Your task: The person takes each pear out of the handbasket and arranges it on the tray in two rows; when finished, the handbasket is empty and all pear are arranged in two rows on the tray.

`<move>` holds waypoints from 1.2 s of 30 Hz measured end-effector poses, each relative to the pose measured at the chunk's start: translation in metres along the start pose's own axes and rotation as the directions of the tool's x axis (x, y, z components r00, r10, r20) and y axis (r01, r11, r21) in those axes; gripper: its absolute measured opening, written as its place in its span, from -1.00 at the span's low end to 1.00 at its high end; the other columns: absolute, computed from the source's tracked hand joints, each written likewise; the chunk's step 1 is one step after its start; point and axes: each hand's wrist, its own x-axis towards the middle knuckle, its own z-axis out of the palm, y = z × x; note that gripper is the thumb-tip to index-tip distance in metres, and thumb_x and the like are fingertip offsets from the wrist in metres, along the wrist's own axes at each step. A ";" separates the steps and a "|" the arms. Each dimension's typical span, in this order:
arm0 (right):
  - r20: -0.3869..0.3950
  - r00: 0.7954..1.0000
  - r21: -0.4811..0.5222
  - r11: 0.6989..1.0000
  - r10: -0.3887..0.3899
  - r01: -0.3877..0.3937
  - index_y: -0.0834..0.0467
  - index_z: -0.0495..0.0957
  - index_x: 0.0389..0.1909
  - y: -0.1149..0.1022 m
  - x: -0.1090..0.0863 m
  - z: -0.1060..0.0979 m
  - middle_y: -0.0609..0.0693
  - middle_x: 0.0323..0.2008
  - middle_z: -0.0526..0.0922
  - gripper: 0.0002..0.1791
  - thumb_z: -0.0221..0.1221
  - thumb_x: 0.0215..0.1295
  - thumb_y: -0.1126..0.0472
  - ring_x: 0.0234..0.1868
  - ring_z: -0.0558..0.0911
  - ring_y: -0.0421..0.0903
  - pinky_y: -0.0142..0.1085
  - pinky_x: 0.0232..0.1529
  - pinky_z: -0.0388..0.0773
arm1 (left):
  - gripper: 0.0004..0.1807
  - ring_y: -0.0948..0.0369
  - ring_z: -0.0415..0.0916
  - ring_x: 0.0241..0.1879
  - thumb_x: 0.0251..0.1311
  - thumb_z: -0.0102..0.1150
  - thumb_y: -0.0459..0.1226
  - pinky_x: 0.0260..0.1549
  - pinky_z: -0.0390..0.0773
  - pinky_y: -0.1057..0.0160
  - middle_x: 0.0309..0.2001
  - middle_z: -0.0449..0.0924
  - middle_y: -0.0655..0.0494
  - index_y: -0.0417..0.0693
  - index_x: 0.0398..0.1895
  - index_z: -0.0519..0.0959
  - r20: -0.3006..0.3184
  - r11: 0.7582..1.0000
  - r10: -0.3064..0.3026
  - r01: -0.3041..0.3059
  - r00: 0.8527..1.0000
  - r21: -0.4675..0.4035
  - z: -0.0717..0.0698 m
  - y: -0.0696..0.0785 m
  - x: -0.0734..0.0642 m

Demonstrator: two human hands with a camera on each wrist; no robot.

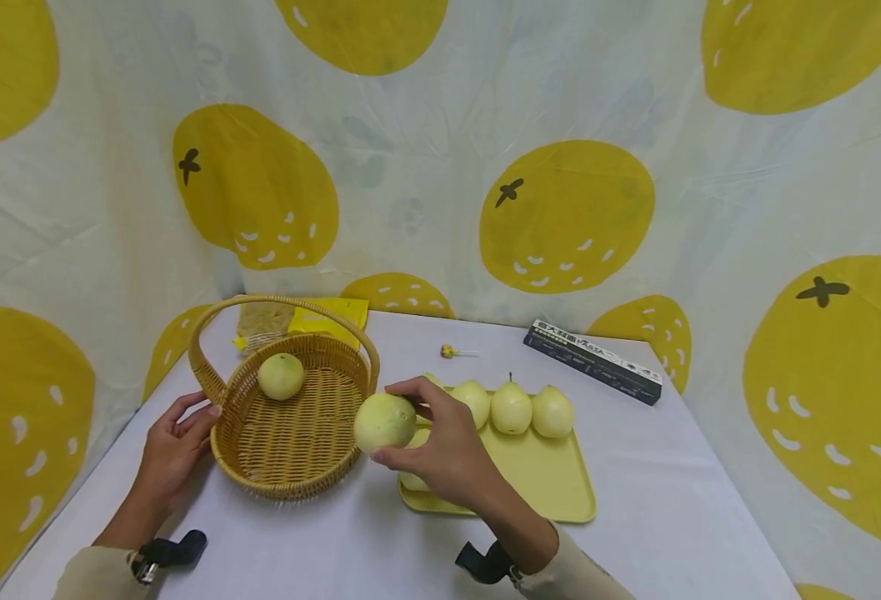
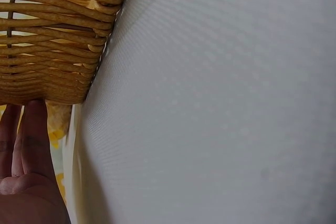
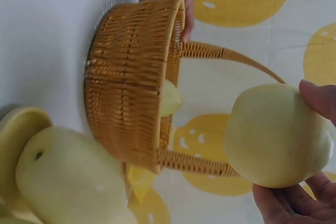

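In the head view a round wicker basket [image 1: 290,486] with a tall arched handle stands on the left, one pale pear [image 1: 281,377] lying inside it. My left hand [image 1: 170,450] holds the basket's left side near the handle's base, thumb at the rim; its fingers [image 2: 35,135] touch the weave in the left wrist view. Between thumb and fingertips, my right hand [image 1: 455,446] grips another pale yellow-green pear [image 1: 384,423], raised just right of the basket rim. Behind that hand, a yellow tray [image 1: 548,483] bears several pears [image 1: 511,408], some partly hidden by the hand.
Behind the basket lie a yellow packet [image 1: 338,315] and a clear pack with brownish contents [image 1: 266,319]. A small lollipop [image 1: 448,351] is at the back middle. A long black-and-white box [image 1: 593,362] lies at the back right. Patterned cloth [image 1: 425,200] hangs beyond the table.
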 end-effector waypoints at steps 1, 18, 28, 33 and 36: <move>-0.009 1.000 -0.005 1.000 0.008 -0.008 -0.16 0.58 0.19 0.002 -0.001 -0.003 -0.28 0.17 0.66 -0.28 0.67 -0.01 0.20 0.29 0.63 -0.23 -0.04 0.41 0.57 | -0.37 0.62 0.69 -0.14 0.43 0.30 0.08 -0.19 0.73 0.51 -0.08 0.66 0.73 0.21 0.48 0.39 -0.001 1.000 -0.002 0.002 1.000 0.002 0.000 0.000 0.000; -0.122 0.991 -0.016 0.998 0.054 -0.057 -0.07 0.60 0.21 0.025 -0.026 -0.049 -0.18 0.21 0.69 -0.27 0.67 -0.04 0.20 0.28 0.65 -0.12 0.02 0.44 0.55 | -0.41 0.60 0.71 -0.15 0.42 0.33 0.02 -0.23 0.73 0.51 -0.13 0.69 0.73 0.21 0.45 0.42 0.028 0.996 0.017 -0.015 0.999 -0.083 -0.002 -0.001 -0.001; -0.183 0.978 -0.079 0.990 0.101 -0.117 -0.04 0.60 0.23 0.042 -0.040 -0.071 -0.11 0.21 0.66 -0.26 0.68 -0.02 0.14 0.26 0.68 -0.08 -0.06 0.37 0.61 | -0.42 0.58 0.72 -0.16 0.41 0.35 0.01 -0.23 0.73 0.50 -0.14 0.70 0.71 0.20 0.43 0.44 0.034 0.994 0.021 -0.017 0.999 -0.105 -0.003 0.002 -0.002; -0.203 0.971 -0.096 0.984 0.126 -0.147 -0.01 0.60 0.24 0.051 -0.045 -0.082 -0.10 0.23 0.67 -0.25 0.68 -0.01 0.13 0.27 0.65 -0.08 -0.09 0.36 0.62 | -0.41 0.60 0.71 -0.16 0.41 0.34 0.03 -0.23 0.72 0.51 -0.14 0.68 0.73 0.19 0.44 0.43 0.033 0.996 0.019 -0.016 0.999 -0.092 -0.002 0.004 -0.003; -0.222 0.963 -0.105 0.979 0.150 -0.177 -0.02 0.60 0.23 0.055 -0.050 -0.089 -0.09 0.24 0.67 -0.27 0.68 -0.01 0.12 0.27 0.65 -0.07 -0.10 0.35 0.62 | -0.41 0.60 0.71 -0.16 0.41 0.34 0.03 -0.22 0.72 0.51 -0.14 0.68 0.74 0.20 0.44 0.43 0.037 0.996 0.022 -0.019 0.999 -0.087 -0.002 0.004 -0.003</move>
